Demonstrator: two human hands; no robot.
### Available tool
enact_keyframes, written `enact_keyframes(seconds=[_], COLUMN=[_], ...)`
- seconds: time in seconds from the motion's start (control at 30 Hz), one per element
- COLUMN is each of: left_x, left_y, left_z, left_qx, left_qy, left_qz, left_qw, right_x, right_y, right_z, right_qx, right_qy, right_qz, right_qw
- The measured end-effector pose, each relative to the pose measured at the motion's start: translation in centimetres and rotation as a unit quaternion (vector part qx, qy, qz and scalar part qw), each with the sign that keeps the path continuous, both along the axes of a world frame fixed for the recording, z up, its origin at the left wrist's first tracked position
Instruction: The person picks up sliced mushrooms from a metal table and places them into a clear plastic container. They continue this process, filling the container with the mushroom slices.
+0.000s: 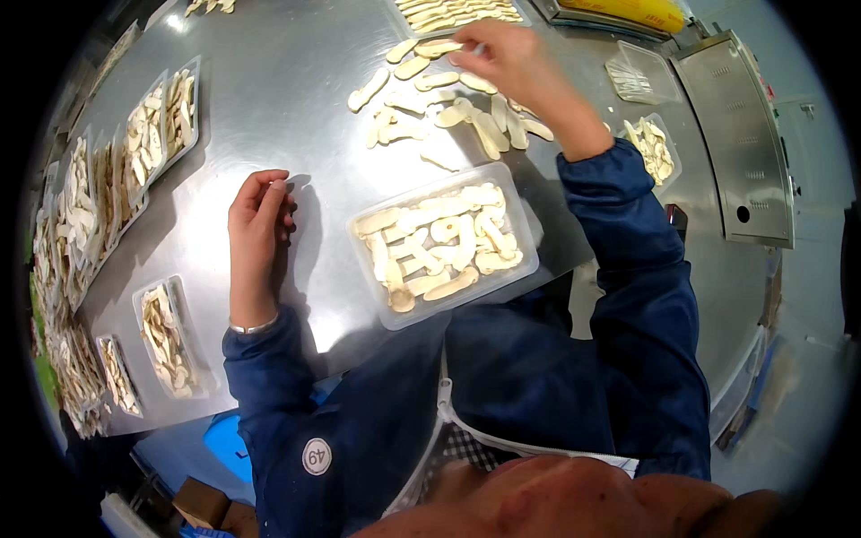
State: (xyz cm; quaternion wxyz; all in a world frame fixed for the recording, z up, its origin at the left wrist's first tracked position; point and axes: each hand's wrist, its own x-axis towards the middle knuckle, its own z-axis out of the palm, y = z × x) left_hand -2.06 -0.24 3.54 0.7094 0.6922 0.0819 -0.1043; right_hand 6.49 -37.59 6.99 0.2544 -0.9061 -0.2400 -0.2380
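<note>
My right hand (504, 57) reaches to the far side of the steel table (269, 107), its thumb and fingertips at the end of a pale mushroom slice (437, 48). Whether it grips the slice is not clear. Loose slices (461, 113) lie spread below that hand. Close to my body stands a clear plastic tray (373, 296) with mushroom slices laid in it at various angles. Left of this tray, my left hand (261, 208) rests by the tabletop with loosely curled fingers and nothing visible in it. Beyond my right hand, another tray (403, 23) holds slices in neat rows.
Filled trays (144, 144) are packed along the left side, with two smaller ones (171, 343) (120, 376) nearer. On the right are a tray of slices (652, 151), an open clear container (635, 74) and a steel machine housing (740, 141). A yellow roll (625, 10) lies at the back.
</note>
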Motion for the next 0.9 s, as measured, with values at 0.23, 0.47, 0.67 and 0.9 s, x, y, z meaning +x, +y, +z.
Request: enact_keyframes(seconds=[0.23,0.47,0.67,0.9], left_x=[0.2,0.5,0.4,0.0], left_y=[0.4,0.5,0.6,0.2], left_z=[-0.2,-0.6,-0.8,-0.2], left_qx=[0.031,0.016,0.022,0.025], left_qy=[-0.01,-0.011,-0.015,-0.009], left_qz=[-0.002,0.004,-0.006,0.003], left_qw=[0.999,1.0,1.0,1.0], right_x=[-2.8,-2.0,-1.1,-2.4], right_y=[-6.0,-4.9,-6.8,-8.8], right_z=[0.4,-2.8,-3.3,-2.3], right_qx=[-0.153,-0.131,-0.008,-0.083], right_qy=[0.176,0.206,0.275,0.138], right_qz=[-0.157,-0.221,-0.234,-0.209], right_qw=[0.96,0.944,0.932,0.964])
